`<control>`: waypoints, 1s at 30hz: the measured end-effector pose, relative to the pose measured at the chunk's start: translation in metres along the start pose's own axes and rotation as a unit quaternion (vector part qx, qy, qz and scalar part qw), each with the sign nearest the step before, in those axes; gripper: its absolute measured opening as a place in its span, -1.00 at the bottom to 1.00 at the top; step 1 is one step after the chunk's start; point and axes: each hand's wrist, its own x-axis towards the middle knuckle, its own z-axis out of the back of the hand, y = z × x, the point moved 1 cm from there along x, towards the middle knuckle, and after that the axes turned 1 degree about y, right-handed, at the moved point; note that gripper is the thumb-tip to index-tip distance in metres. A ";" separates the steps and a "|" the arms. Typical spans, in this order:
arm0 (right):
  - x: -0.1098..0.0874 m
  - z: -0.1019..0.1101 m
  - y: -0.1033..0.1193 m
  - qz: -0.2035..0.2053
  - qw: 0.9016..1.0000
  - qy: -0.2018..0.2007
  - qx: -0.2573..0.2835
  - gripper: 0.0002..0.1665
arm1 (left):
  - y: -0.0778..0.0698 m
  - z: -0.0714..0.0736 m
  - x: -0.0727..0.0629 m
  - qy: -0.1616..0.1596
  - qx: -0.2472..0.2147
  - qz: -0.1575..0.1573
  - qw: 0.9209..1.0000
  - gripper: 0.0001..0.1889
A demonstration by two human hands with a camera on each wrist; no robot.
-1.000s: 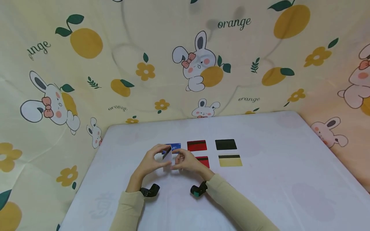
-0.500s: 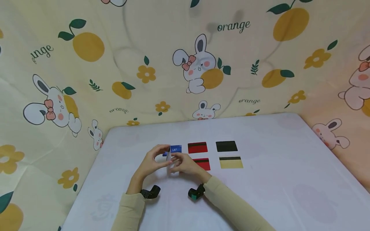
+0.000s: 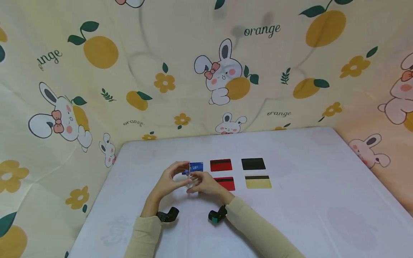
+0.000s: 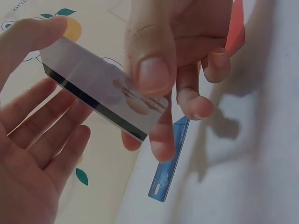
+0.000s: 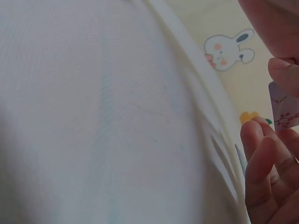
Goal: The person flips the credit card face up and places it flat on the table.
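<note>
In the head view my left hand and right hand meet over the table at a card standing nearly edge-on. The left wrist view shows this pale magnetic-stripe card with a black stripe along one long edge. My left hand holds one end of it. At the other end, my right thumb lies over the card with fingers behind it. Its other face, with a reddish blossom branch, shows in the right wrist view. Behind the hands lies a blue VIP card, partly hidden.
Right of the hands lie two red cards, the far one whole in view and the near one partly covered by my right hand. Farther right are a black card and a gold card. A white cloth covers the table; a printed curtain hangs behind.
The held card has turned from showing its striped face to standing edge-on in the head view. My right hand has moved slightly left onto it; my left hand stays nearly in place.
</note>
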 end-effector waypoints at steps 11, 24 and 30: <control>0.001 0.000 -0.001 0.006 1.000 0.003 0.004 -0.33 | -0.001 0.001 -0.001 0.014 -0.002 0.001 1.000 -0.35; -0.003 0.003 0.003 0.012 1.000 -0.005 -0.006 -0.35 | -0.002 0.007 -0.003 0.007 0.011 0.001 1.000 -0.39; -0.001 0.007 0.000 0.006 1.000 -0.005 -0.005 -0.33 | -0.003 0.011 -0.003 -0.005 0.021 0.004 1.000 -0.40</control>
